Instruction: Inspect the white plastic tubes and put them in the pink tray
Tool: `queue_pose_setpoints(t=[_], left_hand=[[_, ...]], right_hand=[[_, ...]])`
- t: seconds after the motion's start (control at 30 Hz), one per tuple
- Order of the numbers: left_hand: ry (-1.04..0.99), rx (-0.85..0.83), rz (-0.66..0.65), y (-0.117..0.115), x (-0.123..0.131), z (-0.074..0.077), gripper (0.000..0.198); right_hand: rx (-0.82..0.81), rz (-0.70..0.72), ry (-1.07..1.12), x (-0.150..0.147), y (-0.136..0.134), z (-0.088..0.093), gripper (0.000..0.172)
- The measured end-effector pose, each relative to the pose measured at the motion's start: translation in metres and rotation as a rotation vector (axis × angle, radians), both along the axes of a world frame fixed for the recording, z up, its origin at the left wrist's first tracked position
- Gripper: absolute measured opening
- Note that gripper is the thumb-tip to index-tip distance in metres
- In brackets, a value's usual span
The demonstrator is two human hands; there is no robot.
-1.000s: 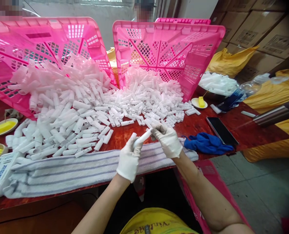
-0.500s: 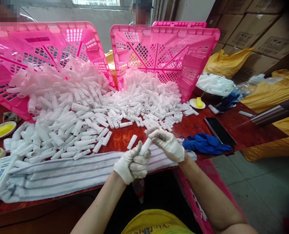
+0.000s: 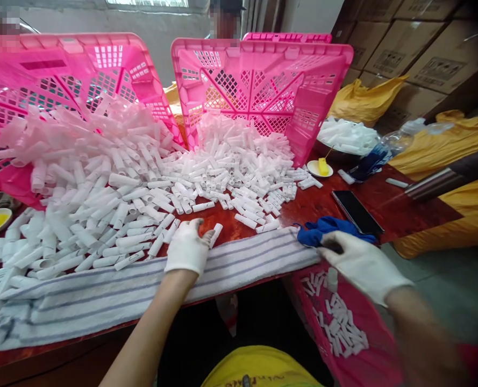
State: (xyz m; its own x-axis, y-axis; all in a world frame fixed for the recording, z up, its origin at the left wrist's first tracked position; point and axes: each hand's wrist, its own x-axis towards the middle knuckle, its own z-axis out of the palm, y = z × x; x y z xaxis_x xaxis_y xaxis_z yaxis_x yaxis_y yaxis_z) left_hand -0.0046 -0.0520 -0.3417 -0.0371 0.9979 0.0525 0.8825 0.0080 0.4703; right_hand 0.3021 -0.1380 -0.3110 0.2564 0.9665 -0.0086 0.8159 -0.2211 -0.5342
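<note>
Judging by layout, part done, plenty left: a modest batch of short white plastic-looking tubes lies in the low pink crate at near right, versus big left heap and right heap on the red tabletop, spilling from two tipped pink lattice crates. White-gloved right hand is spread, nothing in it, by the blue cloth; one tube just below, landed or airborne unclear. White-gloved left hand, fingers curled, is at a lone tube beyond the striped towel; can't tell if gripped.
</note>
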Motion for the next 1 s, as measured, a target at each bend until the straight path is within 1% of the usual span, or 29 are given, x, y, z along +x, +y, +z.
queue_pose_setpoints(t=[0.03, 0.1, 0.17, 0.23, 0.27, 0.3, 0.37, 0.4, 0.47, 0.5, 0.53, 0.6, 0.7, 0.77, 0.8, 0.87, 0.93, 1.0], left_hand=[[0.069, -0.017, -0.002, 0.008, -0.001, -0.002, 0.049], [0.131, -0.097, -0.037, 0.020, 0.001, -0.005, 0.050], [0.134, -0.173, -0.061, 0.026, 0.003, -0.009, 0.048], [0.066, -0.179, -0.047, 0.028, -0.001, -0.012, 0.045], [-0.002, -0.161, -0.029, 0.028, -0.004, -0.013, 0.043], [-0.102, -0.142, -0.003, 0.027, -0.009, -0.014, 0.041], [-0.386, -0.131, 0.032, 0.024, -0.017, -0.014, 0.039], [-0.554, -0.148, 0.036, 0.023, -0.021, -0.013, 0.039], [-0.849, -0.192, 0.052, 0.020, -0.025, -0.012, 0.039], [-0.934, -0.204, 0.072, 0.018, -0.026, -0.012, 0.039], [-0.973, -0.203, 0.094, 0.017, -0.028, -0.013, 0.038], [-0.943, -0.166, 0.136, 0.014, -0.030, -0.017, 0.036], [-0.808, -0.113, 0.104, 0.010, -0.032, -0.024, 0.036], [-0.706, -0.109, 0.052, 0.007, -0.029, -0.027, 0.039], [-0.666, -0.114, 0.028, 0.006, -0.026, -0.028, 0.040], [-0.623, -0.132, -0.014, 0.003, -0.019, -0.029, 0.038], [-0.640, -0.151, -0.059, 0.001, -0.011, -0.030, 0.036], [-0.721, -0.190, -0.087, -0.001, -0.006, -0.029, 0.037]], right_hand=[[0.025, 0.046, -0.044, -0.004, 0.007, -0.005, 0.015], [0.093, 0.185, -0.126, -0.022, 0.030, -0.017, 0.017], [0.109, 0.346, -0.231, -0.040, 0.056, -0.028, 0.020], [0.081, 0.450, -0.280, -0.048, 0.078, -0.034, 0.022], [0.077, 0.448, -0.264, -0.049, 0.087, -0.036, 0.022], [0.087, 0.411, -0.231, -0.047, 0.095, -0.036, 0.021], [0.104, 0.301, -0.181, -0.045, 0.107, -0.036, 0.021], [0.085, 0.258, -0.188, -0.046, 0.112, -0.035, 0.022], [-0.007, 0.259, -0.259, -0.051, 0.121, -0.037, 0.021], [-0.060, 0.287, -0.296, -0.055, 0.124, -0.038, 0.021], [-0.096, 0.310, -0.316, -0.056, 0.126, -0.039, 0.022], [-0.082, 0.286, -0.317, -0.053, 0.128, -0.042, 0.023], [-0.022, 0.084, -0.321, -0.035, 0.129, -0.044, 0.026], [-0.069, -0.007, -0.348, -0.027, 0.131, -0.044, 0.030], [-0.114, -0.015, -0.361, -0.027, 0.131, -0.044, 0.033], [-0.169, 0.016, -0.389, -0.034, 0.134, -0.047, 0.036], [-0.167, 0.084, -0.409, -0.044, 0.135, -0.050, 0.033], [-0.129, 0.154, -0.392, -0.050, 0.134, -0.052, 0.036]])
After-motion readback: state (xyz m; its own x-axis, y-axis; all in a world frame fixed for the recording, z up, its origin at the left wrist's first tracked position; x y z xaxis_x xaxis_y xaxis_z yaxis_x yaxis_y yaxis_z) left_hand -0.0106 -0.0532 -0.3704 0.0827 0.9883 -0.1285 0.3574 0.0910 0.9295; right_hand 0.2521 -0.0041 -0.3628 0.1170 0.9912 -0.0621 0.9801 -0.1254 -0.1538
